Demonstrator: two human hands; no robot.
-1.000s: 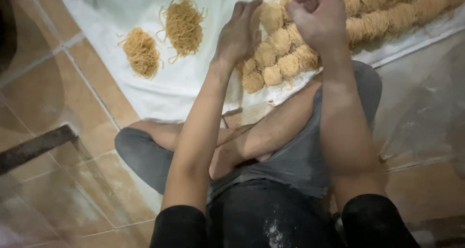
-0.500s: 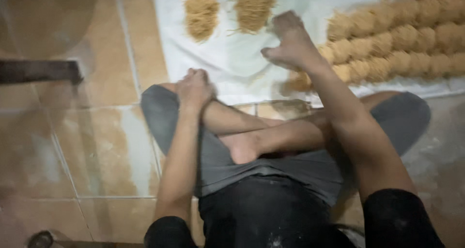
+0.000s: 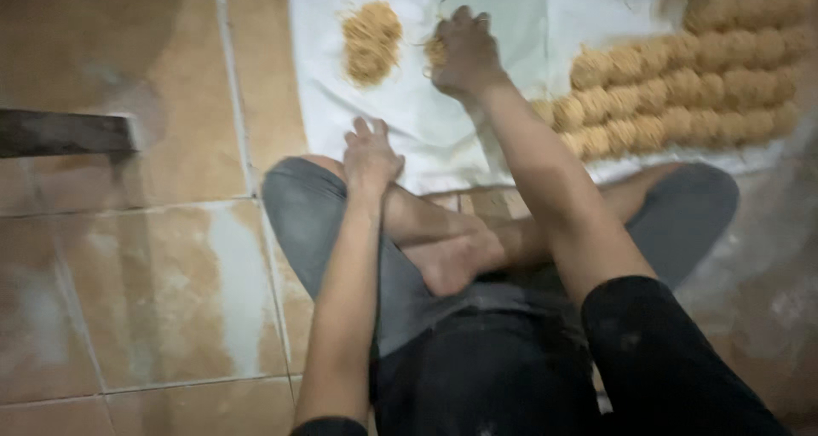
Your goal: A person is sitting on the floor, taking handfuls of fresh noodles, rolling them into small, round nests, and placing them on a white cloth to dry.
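Observation:
I sit cross-legged on a tiled floor in front of a white cloth. My right hand reaches out over the cloth and closes on a loose bundle of yellow noodles. A second loose noodle bundle lies just left of it. My left hand rests on my left knee with its fingers spread and holds nothing. To the right, several rounded noodle nests lie in neat rows on the cloth.
Beige floor tiles, dusted white, spread out to the left. A dark wooden bar juts in from the left edge. My crossed legs in grey shorts fill the lower middle.
The view has swung left. My right hand moved from the nest rows to the loose bundle and closed on it. My left hand came back to my knee.

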